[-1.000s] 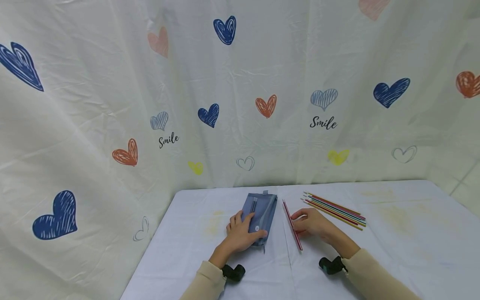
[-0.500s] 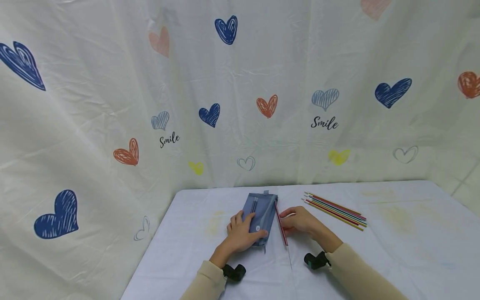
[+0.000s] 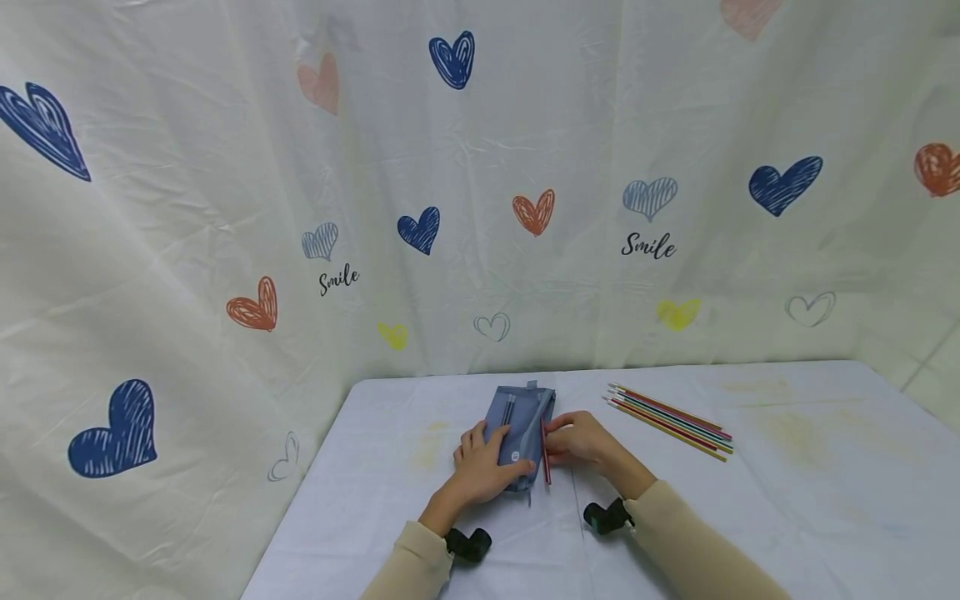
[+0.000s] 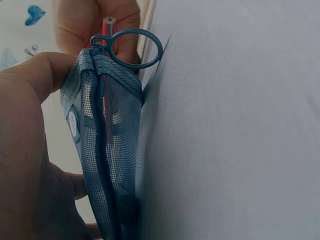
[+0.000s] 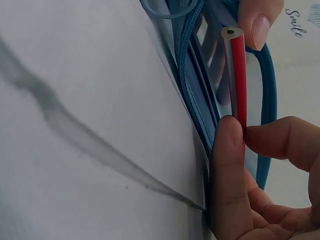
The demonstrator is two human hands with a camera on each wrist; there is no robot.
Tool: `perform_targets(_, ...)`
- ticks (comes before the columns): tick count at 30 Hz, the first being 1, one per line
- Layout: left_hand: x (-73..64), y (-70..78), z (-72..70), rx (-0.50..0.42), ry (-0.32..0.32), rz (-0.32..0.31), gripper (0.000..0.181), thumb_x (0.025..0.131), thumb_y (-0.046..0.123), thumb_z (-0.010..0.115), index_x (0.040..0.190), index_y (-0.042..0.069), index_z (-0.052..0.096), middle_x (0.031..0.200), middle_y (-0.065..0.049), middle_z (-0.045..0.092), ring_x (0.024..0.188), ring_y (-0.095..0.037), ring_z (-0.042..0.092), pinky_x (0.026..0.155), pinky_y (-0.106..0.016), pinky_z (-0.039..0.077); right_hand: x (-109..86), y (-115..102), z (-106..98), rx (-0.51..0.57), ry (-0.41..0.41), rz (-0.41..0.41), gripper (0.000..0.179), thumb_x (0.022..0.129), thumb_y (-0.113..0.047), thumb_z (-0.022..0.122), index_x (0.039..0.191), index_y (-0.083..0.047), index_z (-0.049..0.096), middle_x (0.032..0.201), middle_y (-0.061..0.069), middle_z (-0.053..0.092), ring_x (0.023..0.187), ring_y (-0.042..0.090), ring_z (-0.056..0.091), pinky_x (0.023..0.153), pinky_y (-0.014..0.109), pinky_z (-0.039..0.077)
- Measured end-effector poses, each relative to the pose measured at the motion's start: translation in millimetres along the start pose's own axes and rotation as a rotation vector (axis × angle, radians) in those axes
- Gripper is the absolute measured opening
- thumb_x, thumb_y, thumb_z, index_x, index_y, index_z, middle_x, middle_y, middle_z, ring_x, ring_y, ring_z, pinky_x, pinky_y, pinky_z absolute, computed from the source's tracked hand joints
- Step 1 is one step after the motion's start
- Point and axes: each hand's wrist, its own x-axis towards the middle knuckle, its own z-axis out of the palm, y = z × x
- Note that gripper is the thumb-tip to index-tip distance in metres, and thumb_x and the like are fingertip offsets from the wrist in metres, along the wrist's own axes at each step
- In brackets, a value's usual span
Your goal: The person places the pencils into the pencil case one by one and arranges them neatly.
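A blue mesh pencil case [image 3: 531, 408] lies on the table, its zipped side parted. My left hand [image 3: 482, 471] holds it down, fingers spread over the top and thumb at the right edge near the opening. Between thumb and fingers, my right hand [image 3: 581, 439] pinches a red and silver striped pencil [image 5: 238, 75], flat end toward me. The pencil's far part is inside the opening, and a red line shows through the mesh in the left wrist view. Two dark slim sticks [image 3: 507, 410] show on the case. A ring-shaped zipper pull [image 4: 160, 50] hangs at the near end.
A loose bundle of several coloured pencils [image 3: 667, 423] lies slanted on the right of the white-covered table [image 3: 810, 500]. Behind the table hangs a white curtain [image 3: 570, 317] printed with hearts. Small black cameras [image 3: 468, 546] are strapped at both wrists.
My right hand has moved left with the pencil, from the bare cloth beside the case to its right side, and the pencil's far end has entered the opening. The left hand stays put.
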Motion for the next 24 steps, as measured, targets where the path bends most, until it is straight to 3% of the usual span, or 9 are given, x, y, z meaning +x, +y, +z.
perform_targets(8,-2.0,1.6,-1.6,-0.020,0.015,0.008,0.092,0.085,0.067,0.062,0.156,0.013,0.041,0.164,-0.023,0.020,0.148,-0.041,0.021,0.113,-0.066,0.020,4.4,-5.7,5.3,0.010,0.044,0.068,0.036,0.091,-0.001,0.070,0.123,0.009,0.057,0.093,0.014,0.071,0.072,0.014,0.069,0.067,0.029,0.061)
perform_targets(24,-0.7,-0.8,1.0,-0.029,0.022,0.016,0.092,0.086,0.068,0.062,0.156,0.012,0.040,0.164,-0.024,0.020,0.147,-0.041,0.020,0.112,-0.067,0.018,13.2,-4.7,17.4,0.064,0.035,0.051,0.036,0.090,0.006,0.068,0.122,0.013,0.054,0.088,0.014,0.068,0.069,0.015,0.070,0.067,0.030,0.061)
